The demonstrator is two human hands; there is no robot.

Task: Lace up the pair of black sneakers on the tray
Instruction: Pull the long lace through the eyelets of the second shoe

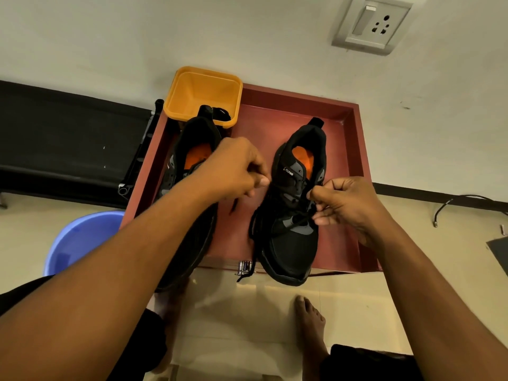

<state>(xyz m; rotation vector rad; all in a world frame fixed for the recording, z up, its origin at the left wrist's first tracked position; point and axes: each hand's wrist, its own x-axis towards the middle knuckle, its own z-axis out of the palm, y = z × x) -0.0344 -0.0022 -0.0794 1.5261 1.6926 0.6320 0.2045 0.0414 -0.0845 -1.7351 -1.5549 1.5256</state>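
Your left hand (pixel 233 169) pinches lace (pixel 297 218) just left of right sneaker (pixel 291 243) | your right hand (pixel 349 204) pinches lace over it | toe overhangs tray's (pixel 341 160) near edge | bare tray far-right

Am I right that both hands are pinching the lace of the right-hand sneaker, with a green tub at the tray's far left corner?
Nearly: the head view shows a yellow tub, not green. Left hand and right hand do pinch the lace.
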